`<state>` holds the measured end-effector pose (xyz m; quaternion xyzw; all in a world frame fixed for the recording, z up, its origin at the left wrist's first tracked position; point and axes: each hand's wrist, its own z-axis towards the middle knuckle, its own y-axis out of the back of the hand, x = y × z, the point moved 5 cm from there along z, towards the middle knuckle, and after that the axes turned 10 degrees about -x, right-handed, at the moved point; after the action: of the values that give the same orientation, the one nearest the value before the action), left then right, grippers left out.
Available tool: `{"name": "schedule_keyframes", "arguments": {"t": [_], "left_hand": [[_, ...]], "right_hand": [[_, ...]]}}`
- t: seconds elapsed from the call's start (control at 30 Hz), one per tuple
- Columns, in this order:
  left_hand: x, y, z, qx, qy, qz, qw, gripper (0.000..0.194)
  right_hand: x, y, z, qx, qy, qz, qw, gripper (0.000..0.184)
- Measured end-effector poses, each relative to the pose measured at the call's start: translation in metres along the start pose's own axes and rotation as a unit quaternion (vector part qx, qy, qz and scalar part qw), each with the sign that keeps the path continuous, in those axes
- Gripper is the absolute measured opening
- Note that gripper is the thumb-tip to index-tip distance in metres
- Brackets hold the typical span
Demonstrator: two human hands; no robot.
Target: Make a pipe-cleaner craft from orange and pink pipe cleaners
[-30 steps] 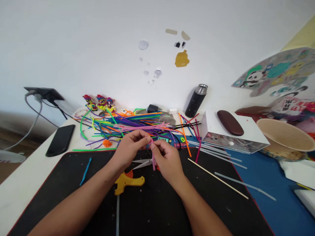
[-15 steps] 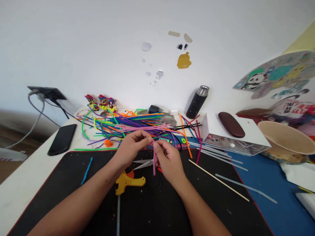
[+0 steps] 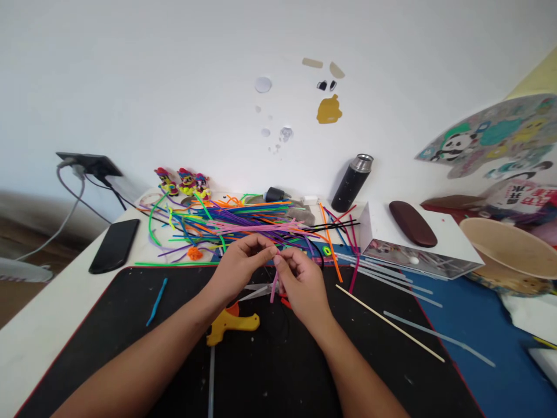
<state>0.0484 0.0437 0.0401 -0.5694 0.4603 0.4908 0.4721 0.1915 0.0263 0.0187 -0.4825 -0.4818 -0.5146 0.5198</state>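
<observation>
A pink pipe cleaner [image 3: 274, 287] is pinched between both hands above the black mat [image 3: 270, 377], its loose end hanging down. My left hand [image 3: 246, 258] grips its upper end between thumb and forefinger. Right beside it, my right hand [image 3: 302, 278] is closed on the same pipe cleaner, fingers curled. Most of the upper end is hidden by the fingertips. Beneath the hands lie scissors [image 3: 257, 292] with blades pointing left, handles partly covered by the right hand. A yellow glue gun [image 3: 232, 326] rests just below, a clear glue stick [image 3: 211, 377] extending from it.
Behind the hands spreads a pile of coloured pipe cleaners [image 3: 243, 217]. Small figures [image 3: 187, 182] stand at back left, near a phone [image 3: 114, 246]. A black flask [image 3: 352, 183], a white box [image 3: 452, 235] and a wooden stick [image 3: 391, 324] are on the right. A blue piece [image 3: 156, 302] lies left.
The hands have drawn slightly closer together, and the pipe cleaner's hanging end now tilts and looks shorter. The whole view has shifted a little.
</observation>
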Motion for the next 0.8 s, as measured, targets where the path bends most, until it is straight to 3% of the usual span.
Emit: {"name": "schedule_keyframes", "arguments": {"t": [0.53, 0.6, 0.67, 0.8], "left_hand": [[-0.015, 0.014, 0.009, 0.104, -0.033, 0.098, 0.989, 0.034], [-0.026, 0.029, 0.014, 0.073, -0.059, 0.105, 0.99, 0.037], [-0.041, 0.052, 0.019, 0.003, -0.084, 0.093, 0.992, 0.037], [-0.074, 0.108, 0.027, -0.185, -0.175, 0.043, 0.966, 0.033]], "right_hand": [[0.003, 0.001, 0.002, -0.008, 0.003, -0.012, 1.0, 0.033], [0.001, 0.001, 0.002, -0.009, -0.002, -0.007, 1.0, 0.035], [0.0, -0.001, 0.001, -0.007, -0.004, -0.003, 1.0, 0.036], [-0.002, -0.005, -0.001, 0.004, 0.001, 0.0, 1.0, 0.037]]}}
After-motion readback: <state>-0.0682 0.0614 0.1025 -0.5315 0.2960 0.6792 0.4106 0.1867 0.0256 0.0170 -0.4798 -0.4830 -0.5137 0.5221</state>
